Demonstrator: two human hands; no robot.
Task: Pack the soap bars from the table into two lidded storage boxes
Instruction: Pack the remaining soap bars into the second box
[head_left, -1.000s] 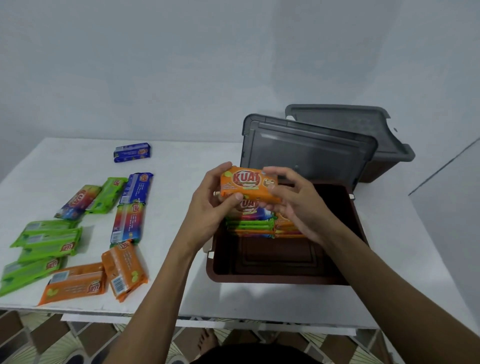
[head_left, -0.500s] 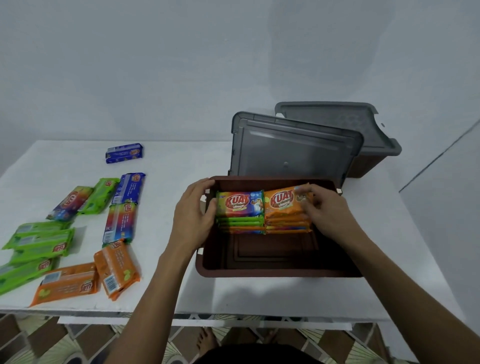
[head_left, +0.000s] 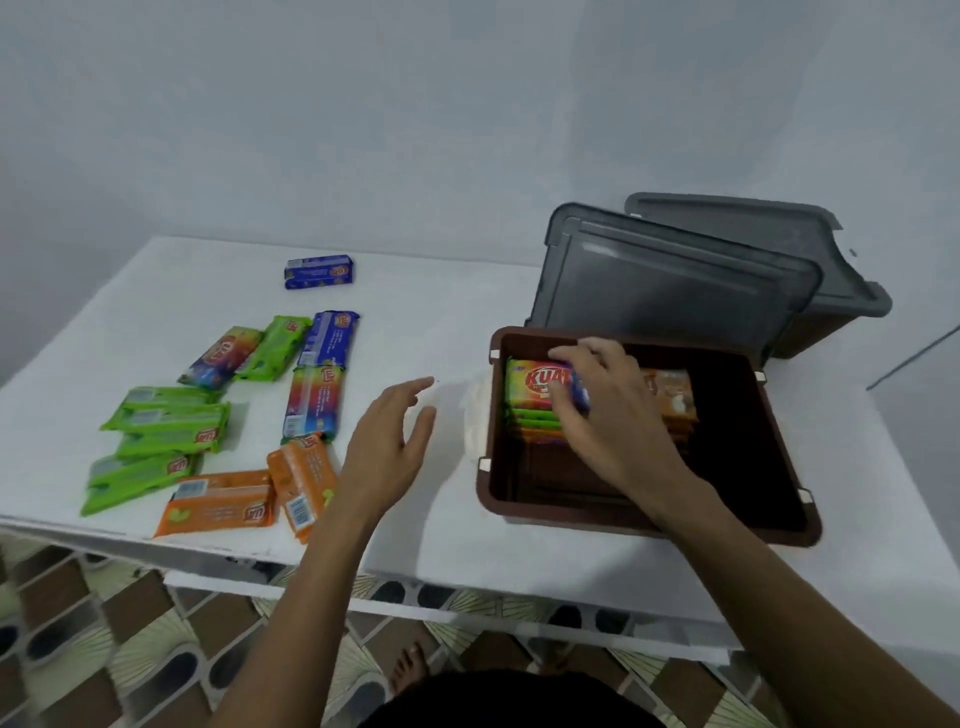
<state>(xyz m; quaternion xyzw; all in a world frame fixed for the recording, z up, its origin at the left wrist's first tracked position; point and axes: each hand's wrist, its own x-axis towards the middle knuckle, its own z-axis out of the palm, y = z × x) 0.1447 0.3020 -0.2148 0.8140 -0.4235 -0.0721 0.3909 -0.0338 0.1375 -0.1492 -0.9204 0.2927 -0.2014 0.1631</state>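
An open brown storage box (head_left: 649, 525) stands on the white table (head_left: 447, 322). Two stacks of soap bars lie at its far end. My right hand (head_left: 608, 410) reaches into the box, its fingers and thumb curled round the right end of the left stack's multicoloured top bar (head_left: 532, 382). An orange bar (head_left: 672, 392) tops the right stack. Open, with nothing in it, my left hand (head_left: 387, 447) hovers over the table left of the box. Loose bars lie further left: green ones (head_left: 171, 421), orange ones (head_left: 218, 504), a multicoloured one (head_left: 314, 402) and blue ones (head_left: 330, 338).
The box's grey lid (head_left: 675, 291) leans upright behind it. A second brown box with a grey lid (head_left: 831, 291) sits at the back right, against the wall. One blue bar (head_left: 318, 271) lies apart at the far side. The table's front edge runs close below the orange bars.
The orange bar went from both hands onto the right stack. My left hand left the box and moved left over the table. My right hand shifted to the left stack.
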